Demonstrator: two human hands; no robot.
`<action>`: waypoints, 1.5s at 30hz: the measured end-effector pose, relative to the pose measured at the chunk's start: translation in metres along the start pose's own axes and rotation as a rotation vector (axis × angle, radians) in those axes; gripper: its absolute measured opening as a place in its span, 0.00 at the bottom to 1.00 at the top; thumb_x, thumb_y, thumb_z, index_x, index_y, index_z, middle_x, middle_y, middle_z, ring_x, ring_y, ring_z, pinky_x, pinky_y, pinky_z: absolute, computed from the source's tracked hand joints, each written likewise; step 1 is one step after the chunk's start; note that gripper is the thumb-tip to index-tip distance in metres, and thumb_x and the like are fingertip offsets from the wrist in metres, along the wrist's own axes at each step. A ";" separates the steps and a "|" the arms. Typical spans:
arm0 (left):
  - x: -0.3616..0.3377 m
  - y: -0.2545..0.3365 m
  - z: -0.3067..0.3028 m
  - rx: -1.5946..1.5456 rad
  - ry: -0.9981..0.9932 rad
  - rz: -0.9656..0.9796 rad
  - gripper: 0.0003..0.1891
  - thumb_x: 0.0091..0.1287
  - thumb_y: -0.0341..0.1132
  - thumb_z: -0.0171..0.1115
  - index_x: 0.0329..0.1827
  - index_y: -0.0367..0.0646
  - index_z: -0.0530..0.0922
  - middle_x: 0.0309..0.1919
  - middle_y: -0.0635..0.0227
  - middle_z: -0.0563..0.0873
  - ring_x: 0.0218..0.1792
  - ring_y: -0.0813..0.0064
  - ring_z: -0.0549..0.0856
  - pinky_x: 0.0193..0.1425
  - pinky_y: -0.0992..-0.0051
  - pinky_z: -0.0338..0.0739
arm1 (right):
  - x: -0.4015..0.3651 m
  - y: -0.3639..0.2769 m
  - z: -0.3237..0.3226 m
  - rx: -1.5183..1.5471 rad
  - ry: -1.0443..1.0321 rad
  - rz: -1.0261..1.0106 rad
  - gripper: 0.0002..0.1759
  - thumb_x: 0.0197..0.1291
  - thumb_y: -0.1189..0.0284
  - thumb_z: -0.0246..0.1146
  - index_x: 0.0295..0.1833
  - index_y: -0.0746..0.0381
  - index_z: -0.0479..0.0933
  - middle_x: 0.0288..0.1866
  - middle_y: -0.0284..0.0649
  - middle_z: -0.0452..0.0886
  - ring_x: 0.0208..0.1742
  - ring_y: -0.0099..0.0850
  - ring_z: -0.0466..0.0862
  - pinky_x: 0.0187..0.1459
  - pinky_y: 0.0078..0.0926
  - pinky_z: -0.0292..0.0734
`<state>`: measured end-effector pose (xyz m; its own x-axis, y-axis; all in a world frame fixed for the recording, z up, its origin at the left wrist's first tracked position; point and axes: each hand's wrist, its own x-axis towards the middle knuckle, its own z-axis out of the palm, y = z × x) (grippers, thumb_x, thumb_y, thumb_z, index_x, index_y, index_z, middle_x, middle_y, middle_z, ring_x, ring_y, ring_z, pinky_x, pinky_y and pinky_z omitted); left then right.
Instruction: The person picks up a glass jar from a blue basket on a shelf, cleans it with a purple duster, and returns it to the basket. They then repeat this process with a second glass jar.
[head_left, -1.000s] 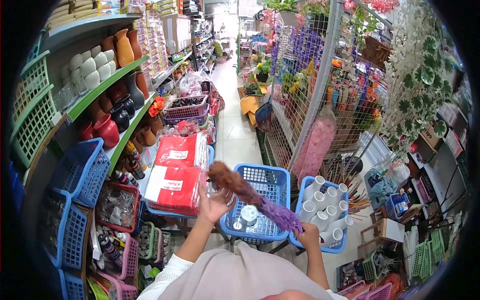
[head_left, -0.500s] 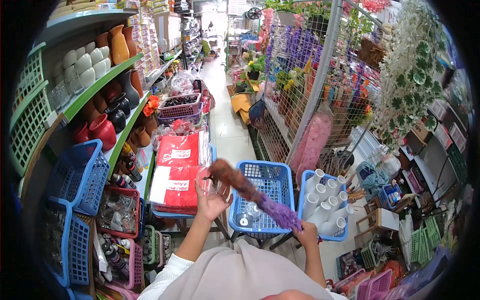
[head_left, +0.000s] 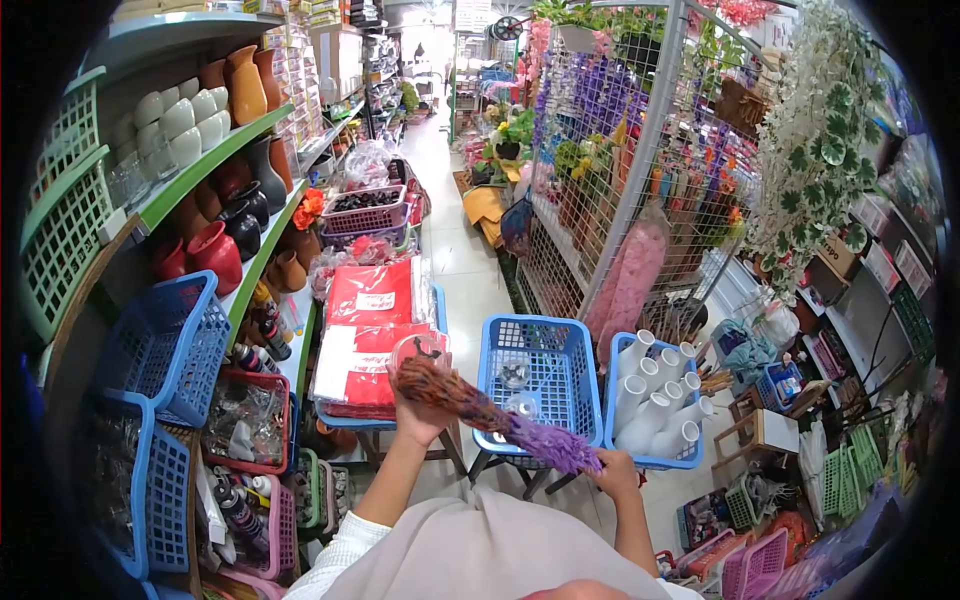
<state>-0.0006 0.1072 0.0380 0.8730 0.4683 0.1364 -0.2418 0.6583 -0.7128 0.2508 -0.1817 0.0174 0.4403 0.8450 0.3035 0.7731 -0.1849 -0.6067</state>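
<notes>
Currently, from my remote seat, I watch the right hand (head_left: 613, 471) clenched around the purple end of the fluffy duster (head_left: 472, 406), which slants across the near edge of a blue basket (head_left: 563, 352). The left hand (head_left: 423, 424) sits behind its brown end, near a clear container (head_left: 421, 347); I cannot tell its grip.

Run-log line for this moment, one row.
right hand: gripping duster by purple end | left hand: apparently holding clear container at brown end | blue basket: holding clear items
</notes>
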 end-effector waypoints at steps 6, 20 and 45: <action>-0.013 -0.011 0.010 1.156 0.119 0.270 0.47 0.47 0.83 0.51 0.60 0.56 0.77 0.59 0.67 0.80 0.62 0.63 0.74 0.65 0.54 0.66 | 0.003 -0.001 0.005 -0.074 -0.010 0.079 0.21 0.50 0.52 0.70 0.38 0.59 0.85 0.29 0.48 0.83 0.31 0.48 0.83 0.32 0.36 0.77; 0.006 -0.024 0.013 1.060 0.191 0.334 0.54 0.46 0.84 0.49 0.67 0.49 0.70 0.65 0.61 0.74 0.62 0.59 0.73 0.67 0.51 0.64 | -0.006 0.007 0.003 -0.037 0.049 0.079 0.23 0.48 0.49 0.70 0.39 0.58 0.85 0.26 0.49 0.82 0.27 0.47 0.83 0.29 0.36 0.75; -0.013 -0.019 0.015 0.822 0.181 0.360 0.44 0.46 0.74 0.65 0.58 0.49 0.75 0.56 0.69 0.79 0.57 0.69 0.75 0.60 0.59 0.68 | 0.051 0.044 0.136 -0.261 -0.041 0.332 0.17 0.56 0.62 0.62 0.44 0.62 0.79 0.40 0.49 0.82 0.46 0.50 0.81 0.47 0.51 0.73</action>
<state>-0.0140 0.0975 0.0597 0.7228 0.6726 -0.1585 -0.6770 0.7352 0.0325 0.2454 -0.0786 -0.0936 0.6704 0.7364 0.0906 0.6846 -0.5669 -0.4581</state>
